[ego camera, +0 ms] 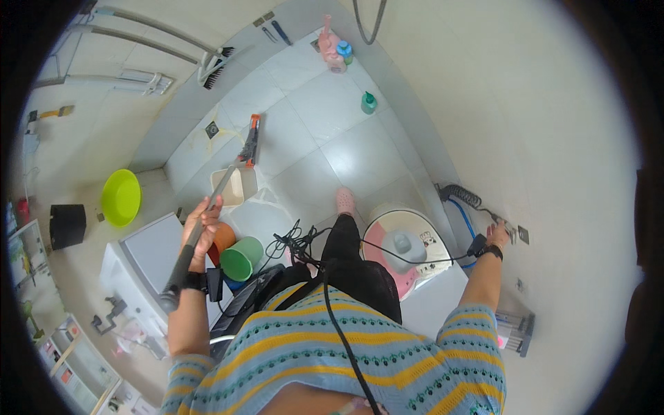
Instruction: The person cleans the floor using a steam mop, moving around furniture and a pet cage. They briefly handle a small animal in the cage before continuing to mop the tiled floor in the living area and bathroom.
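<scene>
My left hand point(201, 228) is wrapped around the grey pole of a long-handled mop point(220, 188). The dark, orange-ended mop head point(251, 141) is over the tiled floor, beyond a beige plastic basin point(234, 187) that the pole crosses. At the right wall, my right hand point(498, 236) has its fingers around a handheld sprayer point(509, 228), whose black coiled hose point(463, 195) leads to a wall fitting. Part of that grip is hidden. Below and left of this hand is a toilet with a pink and cream padded seat point(381, 244).
A green bucket point(241, 258) and an orange bucket point(223, 239) stand beside a white washing machine point(155, 254). Black cables point(301, 244) hang before me. Along the right wall are a green pump bottle point(369, 104) and a pink watering can point(328, 44). A floor drain point(212, 129) lies left.
</scene>
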### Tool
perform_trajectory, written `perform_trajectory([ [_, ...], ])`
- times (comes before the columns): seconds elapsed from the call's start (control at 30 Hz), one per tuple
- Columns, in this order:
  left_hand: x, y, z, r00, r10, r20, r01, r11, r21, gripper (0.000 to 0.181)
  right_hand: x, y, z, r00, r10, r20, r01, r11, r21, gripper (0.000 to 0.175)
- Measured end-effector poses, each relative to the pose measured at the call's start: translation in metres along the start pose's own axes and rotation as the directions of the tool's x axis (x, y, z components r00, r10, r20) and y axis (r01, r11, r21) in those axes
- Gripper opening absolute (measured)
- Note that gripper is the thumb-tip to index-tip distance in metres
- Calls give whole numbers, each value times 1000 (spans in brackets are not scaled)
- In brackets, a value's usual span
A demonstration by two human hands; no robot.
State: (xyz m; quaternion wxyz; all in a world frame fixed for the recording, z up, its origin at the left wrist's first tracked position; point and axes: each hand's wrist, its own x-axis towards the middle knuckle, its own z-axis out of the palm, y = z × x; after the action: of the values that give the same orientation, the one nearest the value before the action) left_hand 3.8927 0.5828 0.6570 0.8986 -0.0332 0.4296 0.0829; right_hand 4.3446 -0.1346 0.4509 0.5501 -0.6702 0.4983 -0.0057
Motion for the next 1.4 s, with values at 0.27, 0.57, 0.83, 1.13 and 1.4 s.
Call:
perform_trajectory([
  [0.27, -5, -60, -7, 978, -33, -207, 93, 953, 288, 17, -64, 8, -11, 828, -523, -203, 439, 829, -347, 47],
  [0.57, -121, -78, -23, 979, -85, -188, 127, 966, 224, 41, -113, 53, -22, 784, -593, 182, 618, 721, -315, 39],
  [0.83, -204, -71, -132, 914, -3, -406, 251, 792, 557, 31, -244, 47, 141, 357, -86, 930, 724, 655, -218, 54],
  [1.13, -243, -134, -274, 782, 266, -564, 379, 516, 768, 32, -458, 57, 232, -71, 404, 912, 701, 671, -243, 54],
  [1.4, -232, -183, -306, 799, 287, -528, 325, 533, 781, 34, -519, 90, 249, -160, 500, 851, 758, 615, -219, 48],
])
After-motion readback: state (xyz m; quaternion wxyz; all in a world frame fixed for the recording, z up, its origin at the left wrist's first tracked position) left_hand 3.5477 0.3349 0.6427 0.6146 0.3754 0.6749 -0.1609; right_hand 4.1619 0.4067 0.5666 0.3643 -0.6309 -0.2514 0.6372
